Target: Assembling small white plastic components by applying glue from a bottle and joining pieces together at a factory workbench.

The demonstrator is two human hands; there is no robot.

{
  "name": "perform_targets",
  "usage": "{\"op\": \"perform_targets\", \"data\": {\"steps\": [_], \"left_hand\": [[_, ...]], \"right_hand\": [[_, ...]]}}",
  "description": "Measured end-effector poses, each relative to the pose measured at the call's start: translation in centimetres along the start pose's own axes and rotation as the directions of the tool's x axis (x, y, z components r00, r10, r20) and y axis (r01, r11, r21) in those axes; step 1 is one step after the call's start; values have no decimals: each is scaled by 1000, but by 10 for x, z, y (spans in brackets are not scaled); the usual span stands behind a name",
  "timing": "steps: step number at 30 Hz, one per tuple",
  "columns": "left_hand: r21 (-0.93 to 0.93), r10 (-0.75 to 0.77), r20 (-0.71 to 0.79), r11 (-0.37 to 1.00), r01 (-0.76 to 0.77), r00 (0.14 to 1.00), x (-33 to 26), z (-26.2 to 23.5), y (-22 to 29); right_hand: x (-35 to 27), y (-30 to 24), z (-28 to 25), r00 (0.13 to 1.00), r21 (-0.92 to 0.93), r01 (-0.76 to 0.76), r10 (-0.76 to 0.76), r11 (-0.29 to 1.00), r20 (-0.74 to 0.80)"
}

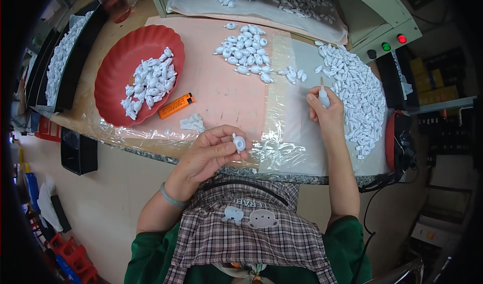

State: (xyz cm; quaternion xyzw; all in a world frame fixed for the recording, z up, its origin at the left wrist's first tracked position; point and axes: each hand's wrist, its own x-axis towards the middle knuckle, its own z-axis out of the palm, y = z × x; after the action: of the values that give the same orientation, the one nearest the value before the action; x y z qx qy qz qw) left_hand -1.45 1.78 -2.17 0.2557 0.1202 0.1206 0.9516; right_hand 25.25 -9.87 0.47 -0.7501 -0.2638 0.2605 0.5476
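Between the thumb and fingers of my left hand is a small white figurine, held up near the table's front edge. My right hand is closed around a small white glue bottle, whose thin brownish tip points up and away from me. Just beyond that tip lie a few loose white pieces. To the right of my right hand spreads a large heap of slim white parts. Farther off, a cluster of rounder white figurines rests on the pink sheet.
A red scalloped bowl with several white figurines stands at left. Beside it are an orange lighter and a crumpled white scrap. A pale machine housing with button lights borders the back, holding more parts. Black trays line the left side.
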Motion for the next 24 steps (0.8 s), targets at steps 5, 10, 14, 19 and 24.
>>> {"op": "perform_targets", "data": {"steps": [5, 10, 14, 19, 24], "left_hand": [[6, -1, 21, 1000, 1, 1000, 3, -2, 0], [16, -5, 15, 1000, 5, 1000, 3, -3, -1], [30, -4, 28, 1000, 4, 1000, 3, -4, -1], [28, 5, 41, 1000, -6, 999, 0, -6, -2], [18, -8, 7, 1000, 8, 1000, -1, -2, -2]], "right_hand": [[33, 0, 8, 978, -296, 199, -207, 934, 7], [52, -6, 25, 822, -572, 503, -564, 648, 85], [55, -5, 29, 837, -616, 505, -516, 605, 180], [47, -17, 28, 919, -627, 385, -341, 677, 197], [49, -8, 16, 837, -613, 543, -430, 574, 339]]}}
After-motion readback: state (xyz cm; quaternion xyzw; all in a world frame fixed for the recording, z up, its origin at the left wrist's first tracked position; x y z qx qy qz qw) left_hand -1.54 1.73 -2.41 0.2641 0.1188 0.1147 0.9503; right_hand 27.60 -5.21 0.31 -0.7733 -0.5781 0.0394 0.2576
